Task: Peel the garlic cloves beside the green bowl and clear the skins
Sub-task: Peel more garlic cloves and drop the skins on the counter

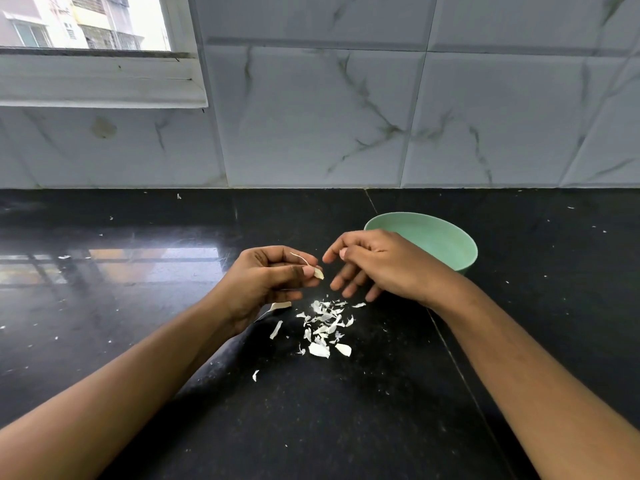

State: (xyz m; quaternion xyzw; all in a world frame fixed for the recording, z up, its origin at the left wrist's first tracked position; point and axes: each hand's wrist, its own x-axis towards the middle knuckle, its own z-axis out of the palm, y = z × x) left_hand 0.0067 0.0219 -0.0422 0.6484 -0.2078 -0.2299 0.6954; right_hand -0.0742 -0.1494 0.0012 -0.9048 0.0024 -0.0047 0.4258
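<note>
The green bowl (446, 242) sits on a black polished countertop (381, 427), a little way out from the tiled wall (311, 116) behind it. Both hands work just to the left of the bowl and a touch nearer the person.

The left hand (270, 275) is the farther of the two from the bowl. Its fingers are curled in, and the thumb and fingertips pinch a small pale garlic clove (319, 273), held up off the counter. A thin strand of skin (299, 258) curls up from the clove across the fingers.

The right hand (375, 263) hovers in front of the bowl's left side and hides part of its rim. Its fingers hang spread and loose, pointing down, apart from the clove. It holds nothing that I can make out; a pale spot at the thumb tip is probably only the nail.

The skins (325, 327) lie in a scattered heap on the counter, to the left of the bowl and nearer the person, below the gap between the two hands. A few larger flakes lie at the heap's near edge, and stray bits trail off farther left of it, one long piece half under the left wrist.

Far left of the bowl, high on the wall, is the corner of a window (90, 26).
</note>
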